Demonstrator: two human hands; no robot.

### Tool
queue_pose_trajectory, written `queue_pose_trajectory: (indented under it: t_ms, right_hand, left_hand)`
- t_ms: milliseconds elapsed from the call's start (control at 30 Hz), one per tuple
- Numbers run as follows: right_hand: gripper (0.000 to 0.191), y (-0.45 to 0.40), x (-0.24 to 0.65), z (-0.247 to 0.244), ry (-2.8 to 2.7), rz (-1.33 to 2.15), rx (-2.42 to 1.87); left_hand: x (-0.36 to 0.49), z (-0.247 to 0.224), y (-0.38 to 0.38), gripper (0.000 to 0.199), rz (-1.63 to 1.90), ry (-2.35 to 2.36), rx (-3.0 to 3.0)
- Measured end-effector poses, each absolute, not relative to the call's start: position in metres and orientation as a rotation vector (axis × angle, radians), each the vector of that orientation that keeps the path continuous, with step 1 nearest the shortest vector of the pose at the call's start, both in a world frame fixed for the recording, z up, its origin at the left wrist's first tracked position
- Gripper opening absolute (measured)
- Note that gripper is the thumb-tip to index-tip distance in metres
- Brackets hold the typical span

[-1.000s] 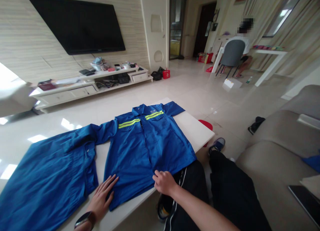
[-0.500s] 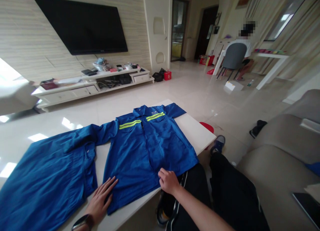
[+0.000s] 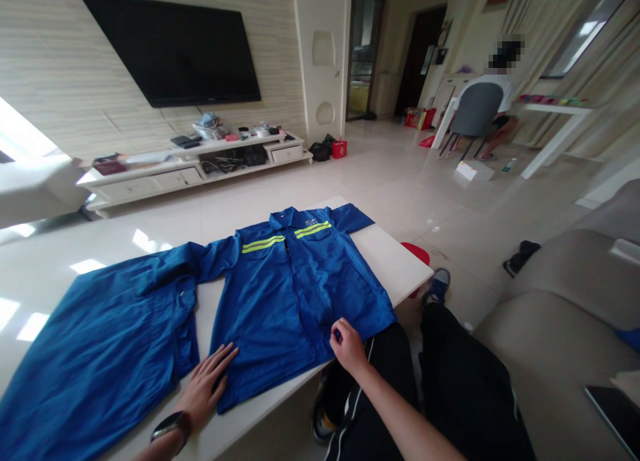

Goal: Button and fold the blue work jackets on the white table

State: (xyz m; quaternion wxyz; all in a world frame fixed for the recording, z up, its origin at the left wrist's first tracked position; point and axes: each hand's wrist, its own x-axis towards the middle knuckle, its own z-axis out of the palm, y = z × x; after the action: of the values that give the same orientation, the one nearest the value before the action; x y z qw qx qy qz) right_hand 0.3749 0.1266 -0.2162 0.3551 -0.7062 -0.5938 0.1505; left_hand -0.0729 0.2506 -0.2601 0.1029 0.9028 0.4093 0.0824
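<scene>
while the jacket (image 3: 300, 294) lay spread on the table (image 3: 405, 264), the left hand (image 3: 203, 384) pressed its hem with fingers apart, and the right (image 3: 349, 346) pinched the bottom edge

Right hand (image 3: 348, 344) shifted rightward (along the hem (image 3: 281, 382)).

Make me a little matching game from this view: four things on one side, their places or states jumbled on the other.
Column one
1. Left hand
2. Right hand
3. Television
4. Chair

Column two
A. Above the low white cabinet
B. Fingers curled, near the lower edge of the blue jacket with yellow stripes
C. Grey, with a person seated on it
D. Fingers spread, at a lower corner of that jacket

Right pairs: 1-D, 2-B, 3-A, 4-C
</scene>
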Motion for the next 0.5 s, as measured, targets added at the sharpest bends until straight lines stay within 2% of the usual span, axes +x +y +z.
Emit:
queue_pose_trajectory:
  t_ms: [200,367,433,500]
  right_hand:
    - [0.013,0.128,0.376,-0.222,-1.47,0.485,-1.773]
    - [0.016,0.126,0.375,-0.209,-1.534,0.504,-1.836]
    - [0.03,0.122,0.372,-0.201,-1.702,0.477,-1.784]
    - [0.055,0.119,0.367,-0.195,-1.941,0.497,-1.664]
  left_hand:
    - [-0.072,-0.261,0.25,0.061,0.227,1.231,2.662]
    - [-0.071,-0.26,0.25,0.06,0.252,1.243,2.661]
    - [-0.069,-0.258,0.249,0.059,0.251,1.245,2.658]
    - [-0.067,-0.255,0.247,0.058,0.269,1.254,2.652]
